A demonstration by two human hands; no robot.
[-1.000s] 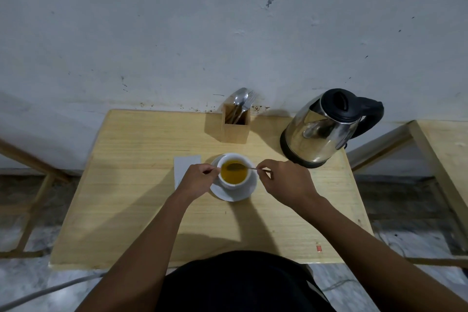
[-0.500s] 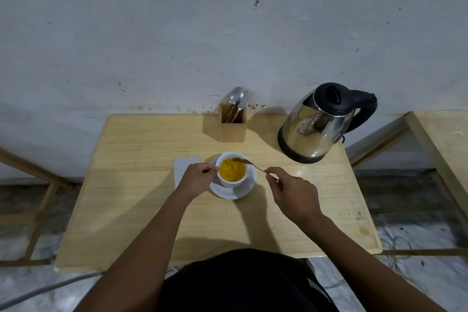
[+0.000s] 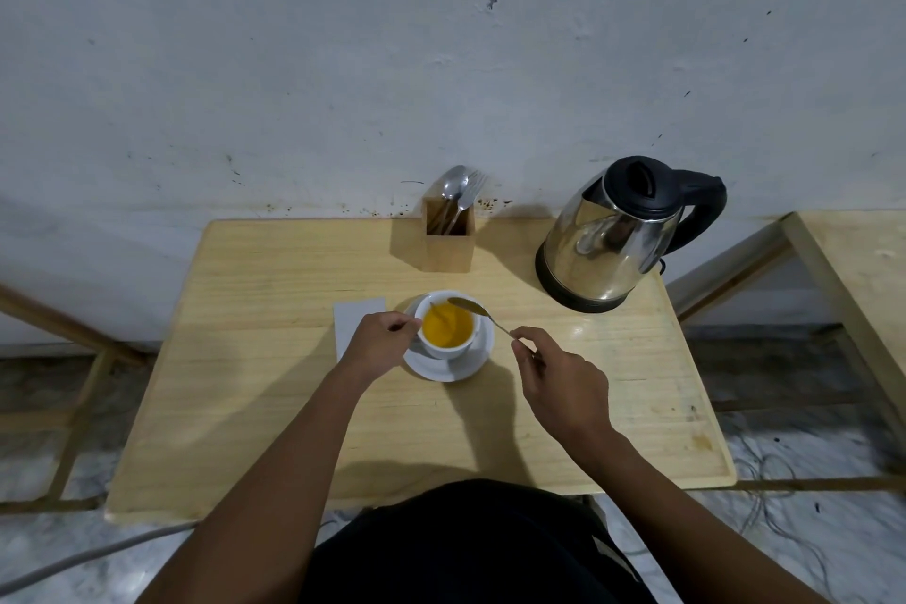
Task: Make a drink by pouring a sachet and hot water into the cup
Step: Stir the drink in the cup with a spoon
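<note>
A white cup [image 3: 447, 348] full of orange-yellow drink stands on a white saucer [image 3: 448, 370] in the middle of the wooden table [image 3: 274, 378]. My left hand [image 3: 377, 342] pinches the cup at its left side, where the handle is hidden. My right hand [image 3: 564, 383] holds a metal spoon [image 3: 473, 308] by the end of its handle; the bowl of the spoon hovers over the cup's far right rim, out of the liquid. A steel kettle [image 3: 608, 240] with a black lid and handle stands at the back right.
A grey flat sachet or paper [image 3: 350, 316] lies left of the saucer, partly under my left hand. A wooden holder [image 3: 448, 238] with a spoon and fork stands at the back by the wall. Another wooden table [image 3: 858, 270] is at the right.
My right hand lifted the spoon out of the drink and drew back toward the right; the spoon's bowl now sits above the rim. The left hand stayed on the cup.
</note>
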